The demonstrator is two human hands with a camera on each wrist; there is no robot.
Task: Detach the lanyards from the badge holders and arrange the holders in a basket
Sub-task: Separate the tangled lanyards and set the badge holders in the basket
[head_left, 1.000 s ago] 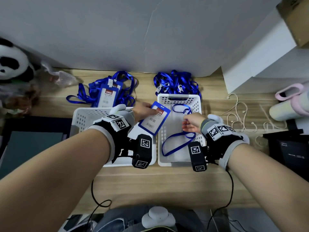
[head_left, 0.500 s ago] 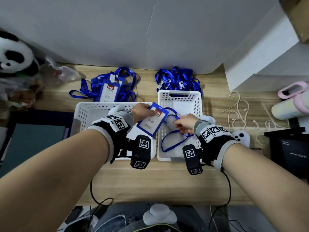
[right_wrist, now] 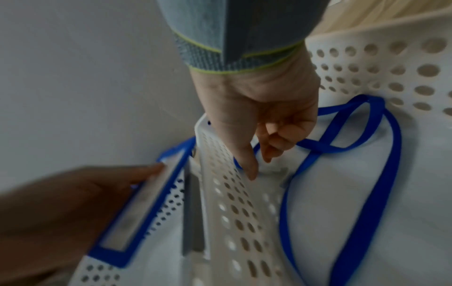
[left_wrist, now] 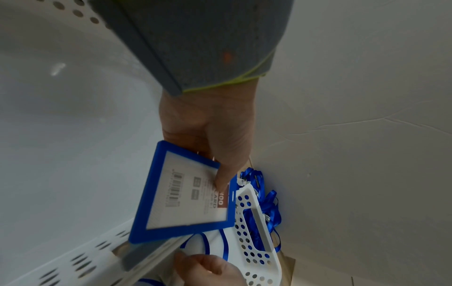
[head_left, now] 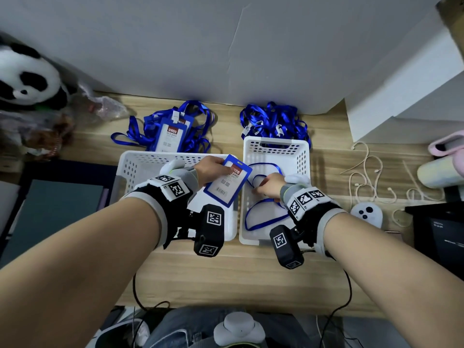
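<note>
While the left hand (head_left: 210,169) pinches a blue holder (head_left: 227,184) over the gap between two white baskets, the right hand (head_left: 270,185) curls its fingers around a blue lanyard (head_left: 263,217) lying inside the right basket (head_left: 300,156). Behind that basket sits a pile of lanyards (head_left: 273,121). Behind the left basket (head_left: 130,167), more holders (head_left: 170,135) wait.

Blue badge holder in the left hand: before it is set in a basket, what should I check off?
1. Left hand grips the blue plastic badge holder: ok.
2. Holder's slot free of any clip: ok.
3. Blue ribbon lanyard lies in the right white perforated basket: ok.
4. Right hand clear of the lanyard: not ok, fingers pinch it.
5. Left white basket has room: cannot tell, arms hide it.
</note>
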